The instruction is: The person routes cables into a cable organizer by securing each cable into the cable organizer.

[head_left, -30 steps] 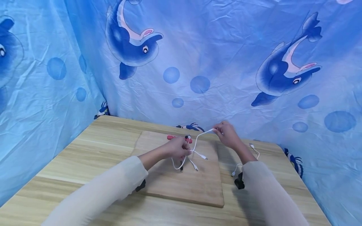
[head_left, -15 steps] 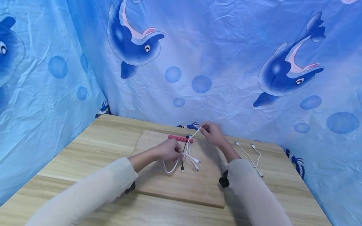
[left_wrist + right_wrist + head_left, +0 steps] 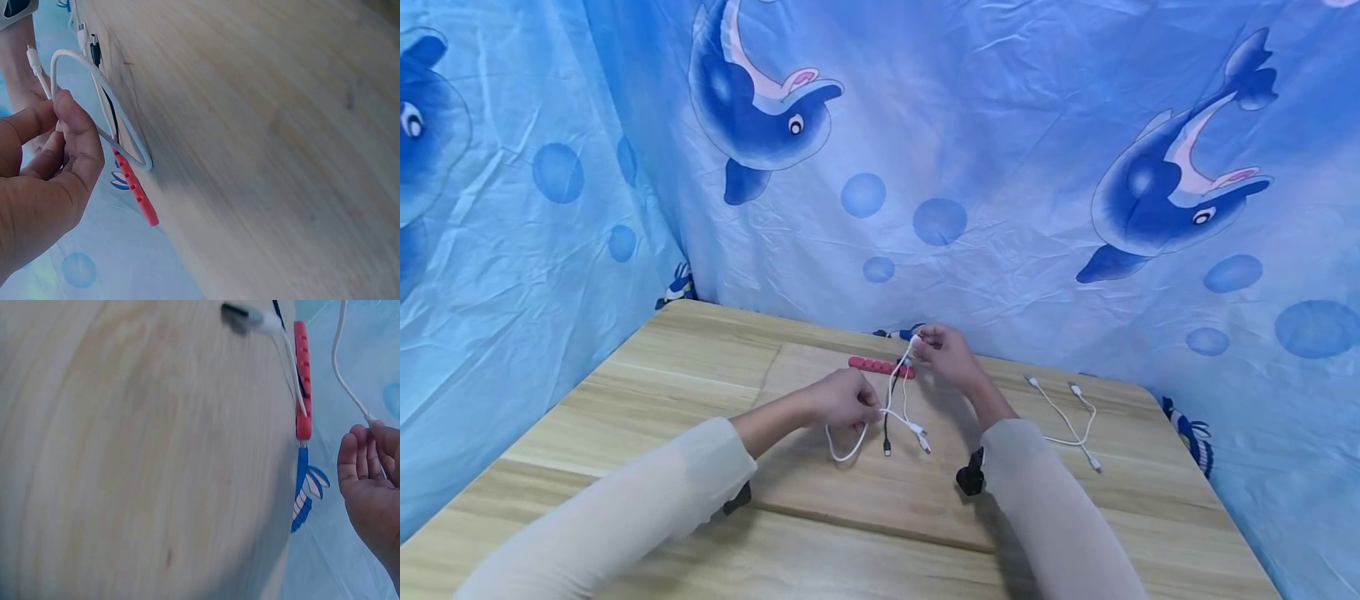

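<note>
My left hand (image 3: 844, 398) pinches a white charging cable (image 3: 125, 117) between thumb and fingers, over the wooden board. A loop of it hangs under that hand, and a plug end (image 3: 34, 60) sticks out past the fingertips. At the cable's other end, my right hand (image 3: 946, 354) pinches the connector, raised above the board's far edge; the fingers cover most of it. Just below lies a red slotted cable holder (image 3: 868, 364). A black cable (image 3: 887, 433) and a second white cable (image 3: 291, 359) run from the holder's right end toward me.
The wooden board (image 3: 865, 500) lies on a light wood table (image 3: 662, 400). Two more white cables (image 3: 1093, 460) lie crossed on the table to the right. A blue dolphin curtain (image 3: 1000, 167) hangs close behind the table's far edge.
My right hand has moved left with the cable end, from beyond the board's right side to above the red holder's right end. My left hand has shifted slightly left, keeping its pinch.
</note>
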Action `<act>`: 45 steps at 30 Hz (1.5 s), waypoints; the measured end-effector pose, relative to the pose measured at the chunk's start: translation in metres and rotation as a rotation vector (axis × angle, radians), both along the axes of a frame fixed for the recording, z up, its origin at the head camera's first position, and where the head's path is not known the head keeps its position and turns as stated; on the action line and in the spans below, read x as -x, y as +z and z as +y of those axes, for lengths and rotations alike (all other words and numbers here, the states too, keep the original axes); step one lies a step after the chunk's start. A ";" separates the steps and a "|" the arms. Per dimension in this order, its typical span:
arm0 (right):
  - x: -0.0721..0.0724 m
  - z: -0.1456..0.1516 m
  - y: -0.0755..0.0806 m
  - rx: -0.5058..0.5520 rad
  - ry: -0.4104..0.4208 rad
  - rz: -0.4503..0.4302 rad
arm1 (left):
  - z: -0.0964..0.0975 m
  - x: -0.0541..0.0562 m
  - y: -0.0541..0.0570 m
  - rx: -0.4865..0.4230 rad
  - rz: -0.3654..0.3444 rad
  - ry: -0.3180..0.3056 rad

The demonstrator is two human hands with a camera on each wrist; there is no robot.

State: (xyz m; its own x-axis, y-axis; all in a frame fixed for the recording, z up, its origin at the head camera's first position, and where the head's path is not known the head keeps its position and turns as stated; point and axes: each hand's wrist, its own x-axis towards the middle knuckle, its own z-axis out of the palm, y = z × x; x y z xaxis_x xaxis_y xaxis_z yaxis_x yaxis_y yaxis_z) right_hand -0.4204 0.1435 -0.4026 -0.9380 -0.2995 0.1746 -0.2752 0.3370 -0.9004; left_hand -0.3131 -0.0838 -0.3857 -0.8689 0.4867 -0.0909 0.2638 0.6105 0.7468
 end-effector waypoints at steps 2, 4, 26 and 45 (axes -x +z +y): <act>0.001 -0.003 0.000 0.034 -0.017 -0.040 | 0.000 0.001 -0.001 -0.004 0.006 -0.006; 0.003 -0.005 0.001 0.081 -0.026 -0.078 | 0.001 0.003 -0.002 0.001 0.009 -0.004; 0.019 -0.025 -0.006 -0.268 -0.067 0.046 | 0.011 0.011 -0.004 0.093 -0.013 -0.100; 0.036 -0.033 -0.014 -0.364 -0.112 0.053 | 0.016 0.026 -0.010 0.185 0.016 -0.189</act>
State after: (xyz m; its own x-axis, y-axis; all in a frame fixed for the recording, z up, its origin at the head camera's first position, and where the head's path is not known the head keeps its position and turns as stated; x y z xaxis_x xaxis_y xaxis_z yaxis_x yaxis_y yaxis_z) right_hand -0.4564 0.1110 -0.4162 -0.9610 -0.2467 0.1250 -0.2613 0.6624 -0.7021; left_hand -0.3387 -0.0679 -0.3960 -0.7663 0.6166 -0.1802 0.3970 0.6751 0.6218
